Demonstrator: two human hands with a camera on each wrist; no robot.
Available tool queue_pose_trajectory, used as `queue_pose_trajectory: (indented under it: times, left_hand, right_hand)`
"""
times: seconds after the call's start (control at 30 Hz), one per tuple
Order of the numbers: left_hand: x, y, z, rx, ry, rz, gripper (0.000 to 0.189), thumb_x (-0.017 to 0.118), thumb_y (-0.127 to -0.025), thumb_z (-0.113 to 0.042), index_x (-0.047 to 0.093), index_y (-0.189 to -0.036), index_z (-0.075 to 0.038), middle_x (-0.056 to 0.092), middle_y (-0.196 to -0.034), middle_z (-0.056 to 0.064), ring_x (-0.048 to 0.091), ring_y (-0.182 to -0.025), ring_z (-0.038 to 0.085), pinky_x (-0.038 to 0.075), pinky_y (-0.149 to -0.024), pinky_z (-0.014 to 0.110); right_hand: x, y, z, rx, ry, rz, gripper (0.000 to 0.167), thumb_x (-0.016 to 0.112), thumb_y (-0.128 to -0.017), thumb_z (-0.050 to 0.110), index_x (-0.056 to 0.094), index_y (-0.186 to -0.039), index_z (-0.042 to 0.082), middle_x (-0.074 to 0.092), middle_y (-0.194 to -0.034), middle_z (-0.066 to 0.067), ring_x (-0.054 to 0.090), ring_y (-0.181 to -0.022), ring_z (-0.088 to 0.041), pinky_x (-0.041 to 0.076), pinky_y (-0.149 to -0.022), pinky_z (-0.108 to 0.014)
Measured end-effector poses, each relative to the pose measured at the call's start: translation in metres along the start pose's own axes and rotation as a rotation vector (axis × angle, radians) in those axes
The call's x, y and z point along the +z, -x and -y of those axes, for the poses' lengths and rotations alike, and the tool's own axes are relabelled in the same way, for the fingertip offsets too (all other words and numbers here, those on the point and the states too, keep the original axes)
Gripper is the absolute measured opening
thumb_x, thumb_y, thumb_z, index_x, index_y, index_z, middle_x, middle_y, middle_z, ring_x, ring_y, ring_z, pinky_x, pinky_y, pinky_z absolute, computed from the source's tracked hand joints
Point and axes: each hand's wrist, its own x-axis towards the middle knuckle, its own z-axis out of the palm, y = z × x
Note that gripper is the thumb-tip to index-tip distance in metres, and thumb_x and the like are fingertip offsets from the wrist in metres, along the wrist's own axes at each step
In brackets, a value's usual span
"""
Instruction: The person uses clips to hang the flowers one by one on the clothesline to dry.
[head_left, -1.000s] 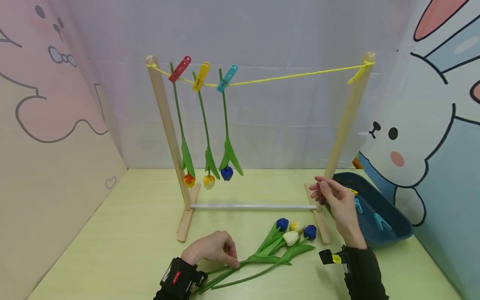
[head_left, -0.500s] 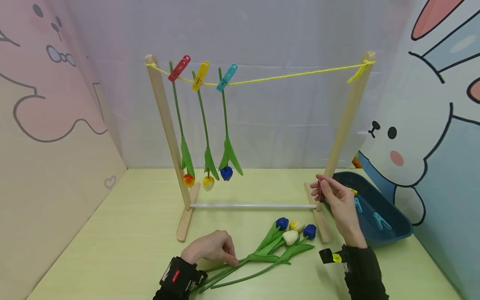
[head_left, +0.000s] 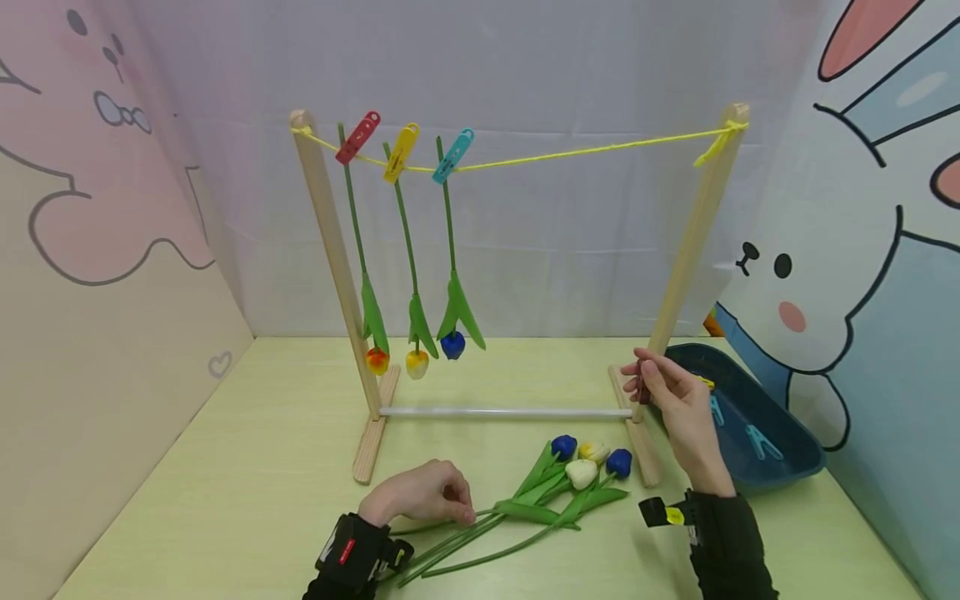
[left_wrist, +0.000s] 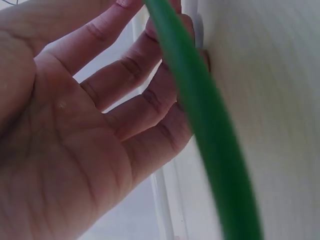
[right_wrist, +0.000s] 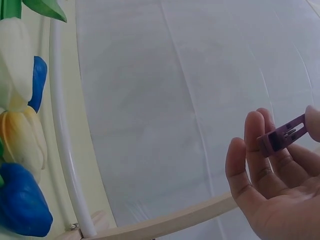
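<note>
- Pale surface [head_left: 187,467], with everything standing or lying on it.
- Wooden stand [head_left: 326,225], a yellow string [head_left: 570,154] tied between its posts.
- Dark blue tub [head_left: 806,467] right of the stand, with blue and yellow pegs inside.
- Loose flowers [head_left: 536,512] lying in front of the stand, their blue, white and yellowish heads toward the right post.
- Three hanging flowers [head_left: 450,225], heads down, pegged near the string's left end.
- Right hand [head_left: 678,408], near the right post, pinching a peg.
- Left hand [head_left: 423,492], low over the loose flowers, fingertips pinching a green stem [left_wrist: 200,110].
- Dark red peg [right_wrist: 282,135], between right thumb and fingers.
</note>
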Motion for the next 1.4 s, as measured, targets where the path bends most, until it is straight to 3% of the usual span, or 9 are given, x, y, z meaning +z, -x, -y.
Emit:
queue_pose_trajectory:
  times: [0.23,0.53,1.03,1.4]
  left_hand:
    - [-0.004,0.002,-0.001,0.051,-0.056,-0.032,0.013,0.070,-0.096,-0.019,0.074,-0.085,-0.014,0.069,-0.079,-0.009,0.052,-0.068,-0.003,0.044,-0.066,0.015]
    - [-0.007,0.008,0.001,0.117,-0.163,-0.129,0.010,0.069,-0.096,-0.021,0.073,-0.088,-0.016,0.062,-0.084,-0.010,0.046,-0.072,-0.004,0.043,-0.067,0.016]
    - [-0.017,0.017,-0.006,0.155,-0.164,-0.179,0.010,0.065,-0.098,-0.015,0.071,-0.092,-0.011,0.072,-0.089,-0.002,0.048,-0.073,-0.005,0.045,-0.066,0.016]
    - [-0.020,0.018,-0.009,0.184,-0.212,-0.234,0.013,0.064,-0.099,-0.014,0.072,-0.090,-0.009,0.069,-0.083,-0.002,0.046,-0.070,-0.005,0.043,-0.064,0.015]
  right_hand:
    - [-0.001,0.000,0.001,-0.003,0.010,-0.008,0.023,0.051,-0.106,0.018,0.069,-0.118,0.027,0.075,-0.096,0.011,0.068,-0.081,-0.005,0.056,-0.072,-0.016]
    - [-0.003,-0.003,0.000,-0.026,-0.008,-0.001,0.023,0.051,-0.106,0.018,0.069,-0.121,0.020,0.075,-0.096,0.011,0.069,-0.081,-0.004,0.056,-0.072,-0.015]
    - [-0.005,-0.002,0.003,-0.030,-0.014,-0.016,0.024,0.052,-0.106,0.018,0.068,-0.124,0.017,0.075,-0.097,0.011,0.070,-0.083,-0.004,0.054,-0.072,-0.015]
    - [-0.006,-0.001,0.003,-0.017,-0.019,-0.017,0.024,0.051,-0.106,0.020,0.067,-0.124,0.017,0.075,-0.098,0.010,0.069,-0.084,-0.004,0.054,-0.072,-0.015]
